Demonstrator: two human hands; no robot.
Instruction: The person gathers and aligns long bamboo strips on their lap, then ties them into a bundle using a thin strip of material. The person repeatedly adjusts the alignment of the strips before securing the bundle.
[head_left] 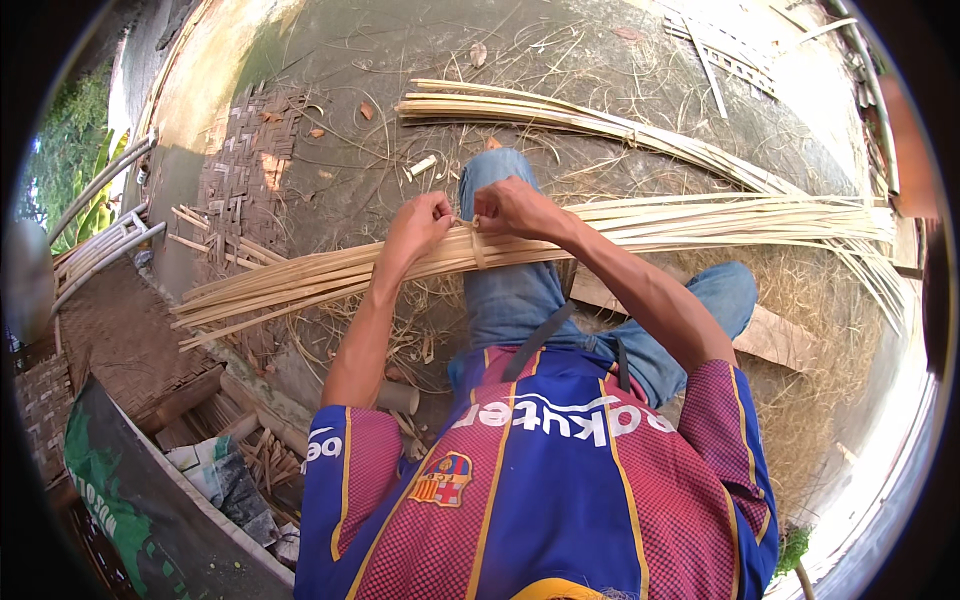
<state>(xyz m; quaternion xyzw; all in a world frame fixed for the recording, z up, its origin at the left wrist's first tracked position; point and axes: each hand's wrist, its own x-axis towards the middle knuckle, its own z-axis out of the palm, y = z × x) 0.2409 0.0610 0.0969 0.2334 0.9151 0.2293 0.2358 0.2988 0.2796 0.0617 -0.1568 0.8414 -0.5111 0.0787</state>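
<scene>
A long bundle of pale split bamboo strips [640, 228] lies across my thigh from left to right. Round its middle runs a thin binding strip [478, 250], with its ends up on the far side of the bundle. My left hand [420, 225] pinches one end just left of the binding. On the other side, my right hand [515, 207] is closed in a pinch on the other end, close to the left one. Both wrists rest near or on the bundle. The fingertips partly hide the strip's ends.
Beyond my knee a second bundle of bamboo strips [560, 118] lies on the ground. Thin shavings litter the floor around it. A woven bamboo mat [245, 160] is at left, a bamboo rack [100, 250] farther left, and a dark printed sheet [150, 500] at lower left.
</scene>
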